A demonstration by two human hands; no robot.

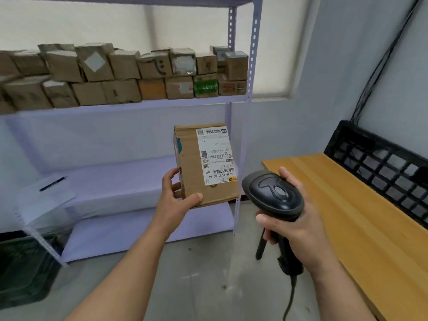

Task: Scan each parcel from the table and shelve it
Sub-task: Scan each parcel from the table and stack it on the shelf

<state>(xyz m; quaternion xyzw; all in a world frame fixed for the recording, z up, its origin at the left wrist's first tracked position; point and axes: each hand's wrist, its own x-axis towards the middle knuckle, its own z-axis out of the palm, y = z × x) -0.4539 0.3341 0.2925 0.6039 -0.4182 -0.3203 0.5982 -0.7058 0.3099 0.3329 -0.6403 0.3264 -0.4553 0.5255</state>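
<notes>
My left hand (176,197) grips a brown cardboard parcel (192,167) by its lower left corner and holds it upright in the air, its white shipping label facing me. Just to the right of it, my right hand (294,225) grips the handle of a black corded barcode scanner (273,195), whose head points toward the parcel. The white metal shelf (129,106) stands behind, with several cardboard parcels (129,75) stacked in two rows on its upper level.
A wooden table (361,218) runs along the right, with a black plastic crate (379,167) against the wall. On the shelf's middle level lie a sheet of paper (46,193) and a pen (52,183). A dark bin (23,267) stands at the lower left.
</notes>
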